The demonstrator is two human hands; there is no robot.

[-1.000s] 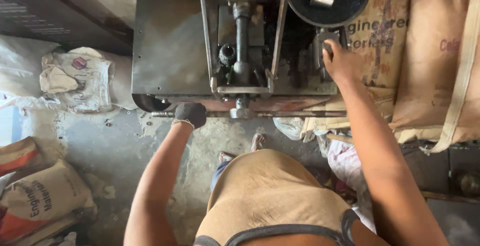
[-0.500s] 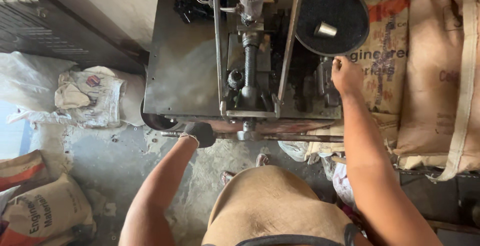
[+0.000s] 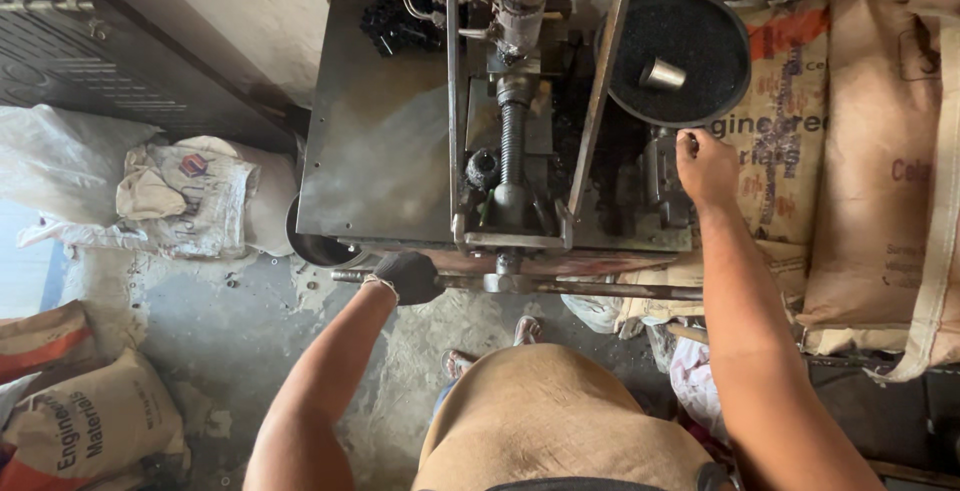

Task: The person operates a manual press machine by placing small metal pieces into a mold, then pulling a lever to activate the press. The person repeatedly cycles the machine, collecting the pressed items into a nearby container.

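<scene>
Horizontal bar (image 3: 560,287) lies at the machine's near edge, long axis running nine to three o'clock, just ahead of my apron. My gloved left hand (image 3: 407,277) is closed around its left end. Below, I note a stained concrete floor (image 3: 250,341), with printed sacks (image 3: 85,421) at eight o'clock. Beyond stands the grey steel machine (image 3: 380,141), its vertical screw (image 3: 510,141) pointing to twelve. My bare right hand (image 3: 705,166) rests curled on a fitting at one o'clock, below the black tray (image 3: 690,41) holding a metal cup (image 3: 661,74). Since half a second ago, both hands are unchanged; the view sits slightly higher.
</scene>
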